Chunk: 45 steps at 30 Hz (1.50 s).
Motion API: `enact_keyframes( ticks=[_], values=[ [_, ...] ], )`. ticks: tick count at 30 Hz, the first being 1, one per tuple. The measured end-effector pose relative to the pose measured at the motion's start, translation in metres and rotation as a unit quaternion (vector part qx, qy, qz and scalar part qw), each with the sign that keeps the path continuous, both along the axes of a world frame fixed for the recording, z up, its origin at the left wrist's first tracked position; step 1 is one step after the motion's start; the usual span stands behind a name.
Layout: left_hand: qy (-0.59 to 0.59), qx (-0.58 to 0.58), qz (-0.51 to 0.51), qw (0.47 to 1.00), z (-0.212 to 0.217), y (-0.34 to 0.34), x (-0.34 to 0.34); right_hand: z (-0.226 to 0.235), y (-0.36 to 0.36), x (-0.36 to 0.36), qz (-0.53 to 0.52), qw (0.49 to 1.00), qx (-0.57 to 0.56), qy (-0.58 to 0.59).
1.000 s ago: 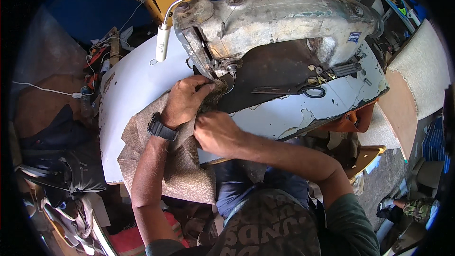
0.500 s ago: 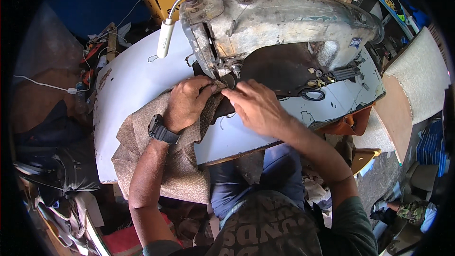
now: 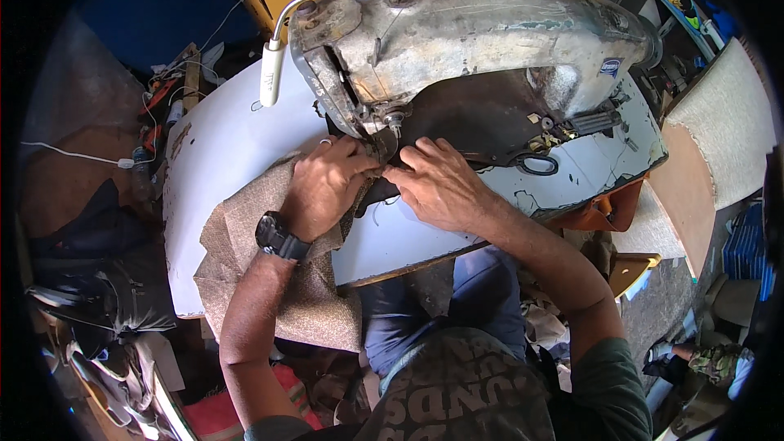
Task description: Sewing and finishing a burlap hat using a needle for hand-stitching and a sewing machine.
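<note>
Fabric [image 3: 241, 237], flecked brown, is lying under left hand [image 3: 328, 186], fingertips nearly meeting right hand [image 3: 441, 186]; can't tell if either's pinching.

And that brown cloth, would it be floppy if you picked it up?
Probably floppy: the brown cloth has creases and hangs past the table edge. It likely wouldn't slip much, since its speckled surface looks rough.

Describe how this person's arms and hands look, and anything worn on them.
The left hand wears a small, pale ring, with a chunky black watch at its wrist. The right hand has no watch. Short, dark greenish sleeves leave both forearms uncovered.
</note>
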<state>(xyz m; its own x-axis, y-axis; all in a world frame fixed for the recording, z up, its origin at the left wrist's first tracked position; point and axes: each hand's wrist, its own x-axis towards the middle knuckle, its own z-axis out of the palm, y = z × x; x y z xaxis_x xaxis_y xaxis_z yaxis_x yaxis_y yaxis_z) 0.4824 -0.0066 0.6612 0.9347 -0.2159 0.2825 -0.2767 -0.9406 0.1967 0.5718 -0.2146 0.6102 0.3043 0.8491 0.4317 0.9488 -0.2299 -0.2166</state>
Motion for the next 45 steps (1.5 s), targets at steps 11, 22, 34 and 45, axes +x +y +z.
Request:
enact_keyframes(
  ticks=[11, 22, 34, 45],
  values=[
    [-0.026, 0.094, -0.035, 0.995, -0.009, -0.004, -0.006, 0.001, -0.001, 0.001, -0.023, 1.000, 0.008, -0.006],
    [-0.006, 0.075, -0.046, 0.996, -0.005, 0.004, -0.007, 0.000, -0.002, -0.002, -0.012, 1.000, 0.001, -0.003],
    [0.012, 0.066, -0.034, 0.997, -0.017, 0.015, 0.001, 0.009, -0.038, -0.011, -0.016, 0.997, 0.077, -0.001],
    [0.000, 0.013, -0.044, 0.999, -0.015, 0.044, 0.023, 0.109, -0.141, 0.029, -0.064, 0.980, 0.182, -0.048]
  ],
)
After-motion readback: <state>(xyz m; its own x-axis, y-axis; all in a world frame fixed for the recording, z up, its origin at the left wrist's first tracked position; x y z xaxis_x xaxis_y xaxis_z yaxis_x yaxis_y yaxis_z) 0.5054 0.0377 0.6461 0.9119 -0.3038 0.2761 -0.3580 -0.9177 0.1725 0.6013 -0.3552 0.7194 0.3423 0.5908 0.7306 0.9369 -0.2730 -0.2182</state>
